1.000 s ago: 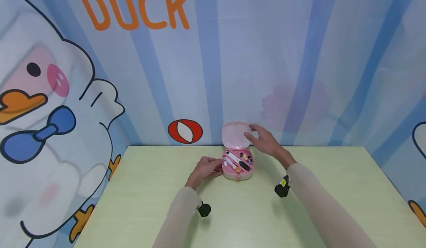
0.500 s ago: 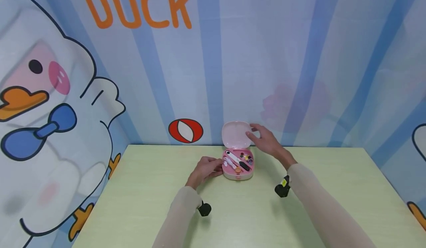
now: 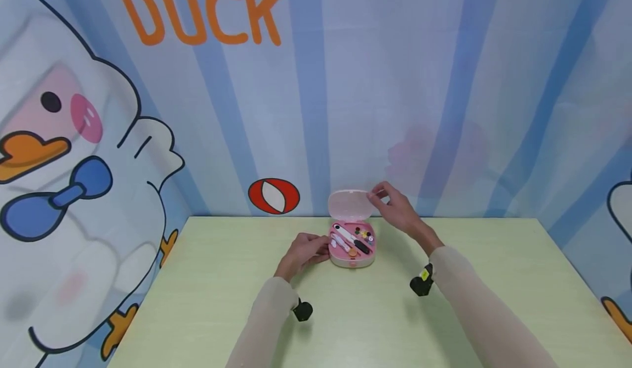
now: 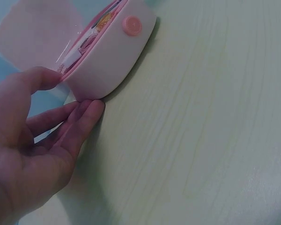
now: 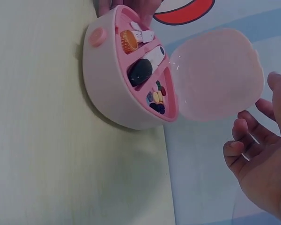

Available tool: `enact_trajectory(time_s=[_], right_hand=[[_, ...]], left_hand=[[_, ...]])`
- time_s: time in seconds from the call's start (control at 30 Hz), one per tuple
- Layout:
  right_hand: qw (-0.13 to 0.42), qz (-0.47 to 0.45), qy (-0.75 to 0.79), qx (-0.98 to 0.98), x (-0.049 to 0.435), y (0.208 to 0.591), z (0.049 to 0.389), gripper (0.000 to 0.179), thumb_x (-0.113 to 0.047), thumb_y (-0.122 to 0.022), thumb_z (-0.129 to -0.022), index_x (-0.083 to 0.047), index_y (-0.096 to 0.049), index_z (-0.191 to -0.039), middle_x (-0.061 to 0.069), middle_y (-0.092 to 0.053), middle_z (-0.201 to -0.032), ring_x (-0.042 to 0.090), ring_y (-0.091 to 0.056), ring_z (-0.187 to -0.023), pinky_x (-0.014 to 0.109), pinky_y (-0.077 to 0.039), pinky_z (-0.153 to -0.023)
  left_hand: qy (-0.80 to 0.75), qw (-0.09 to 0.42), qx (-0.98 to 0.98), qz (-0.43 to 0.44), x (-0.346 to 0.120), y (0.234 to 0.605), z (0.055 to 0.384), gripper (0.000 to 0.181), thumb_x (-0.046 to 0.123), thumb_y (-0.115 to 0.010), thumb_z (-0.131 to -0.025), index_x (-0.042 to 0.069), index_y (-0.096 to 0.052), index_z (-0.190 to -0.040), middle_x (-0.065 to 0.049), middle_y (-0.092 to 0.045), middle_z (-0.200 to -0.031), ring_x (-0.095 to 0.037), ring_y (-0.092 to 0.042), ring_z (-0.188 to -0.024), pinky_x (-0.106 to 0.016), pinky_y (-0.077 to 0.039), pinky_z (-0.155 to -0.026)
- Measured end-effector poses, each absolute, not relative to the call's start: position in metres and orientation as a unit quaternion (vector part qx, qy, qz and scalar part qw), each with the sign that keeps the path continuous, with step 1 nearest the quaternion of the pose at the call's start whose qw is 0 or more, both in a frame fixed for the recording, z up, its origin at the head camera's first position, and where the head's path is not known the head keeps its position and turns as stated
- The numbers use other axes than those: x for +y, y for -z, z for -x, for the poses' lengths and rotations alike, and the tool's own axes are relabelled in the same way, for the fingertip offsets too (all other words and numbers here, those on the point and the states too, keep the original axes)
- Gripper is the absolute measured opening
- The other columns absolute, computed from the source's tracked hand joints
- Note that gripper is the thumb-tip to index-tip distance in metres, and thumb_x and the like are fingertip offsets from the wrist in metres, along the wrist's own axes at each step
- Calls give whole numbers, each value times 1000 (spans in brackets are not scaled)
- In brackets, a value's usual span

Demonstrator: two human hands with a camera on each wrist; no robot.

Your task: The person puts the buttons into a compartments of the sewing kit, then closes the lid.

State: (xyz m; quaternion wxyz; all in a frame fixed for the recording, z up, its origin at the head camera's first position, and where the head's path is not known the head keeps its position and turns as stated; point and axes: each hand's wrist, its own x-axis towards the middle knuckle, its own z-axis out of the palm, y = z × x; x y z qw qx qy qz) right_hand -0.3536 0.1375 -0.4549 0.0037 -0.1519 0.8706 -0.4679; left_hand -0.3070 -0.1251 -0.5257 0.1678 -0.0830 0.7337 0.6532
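A small pink-and-white sewing box (image 3: 352, 261) stands on the table with its translucent pink lid (image 3: 349, 205) raised on the back hinge. My left hand (image 3: 303, 253) grips the box's left side, thumb at the upper rim and fingers low against the wall. At the lid's upper right edge, my right hand (image 3: 397, 209) holds it between thumb and curled fingers. Inside lie an orange dimpled thimble (image 5: 129, 41), a white tool with a black end (image 5: 140, 71) and several small coloured pieces (image 5: 157, 98). A round pink button catch (image 4: 132, 26) is on the front.
The pale wood-grain table (image 3: 360, 318) ends at a blue striped backdrop (image 3: 395, 83) close behind the box. A black wrist camera (image 3: 303, 311) sits at the left wrist and another black camera (image 3: 422, 281) at the right.
The lid has tipped forward, its top edge lower than before. My right hand has shifted with it, its fingers now more curled at the edge. The left hand and box stay put.
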Motion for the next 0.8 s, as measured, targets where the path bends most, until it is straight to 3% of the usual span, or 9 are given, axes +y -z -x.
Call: enact_trajectory(time_s=[0.2, 0.47, 0.8], right_hand=[[-10, 182, 459, 870, 141, 464, 344, 39, -42, -58, -106, -11, -64, -130, 11, -64, -116, 26, -58, -87, 36, -53, -72], [-53, 240, 430, 869, 150, 483, 328, 35, -33, -65, -104, -10, -71, -130, 7, -64, -112, 21, -59, -84, 34, -53, -69], [-89, 272, 404, 869, 152, 507, 310, 38, -23, -71, -100, -10, -67, -135, 8, -63, -109, 15, -56, -73, 28, -51, -60]], left_hand=[[-657, 169, 730, 84, -126, 527, 308, 34, 24, -66, -103, -5, -67, -121, -14, -73, -104, -18, -70, -90, -31, -61, -87], [-655, 166, 732, 83, -125, 528, 307, 34, 23, -66, -102, -6, -68, -121, -14, -73, -104, -19, -69, -91, -32, -61, -86], [-660, 165, 728, 81, -124, 528, 309, 30, 17, -62, -101, -7, -69, -118, -15, -73, -106, -20, -69, -94, -33, -61, -88]])
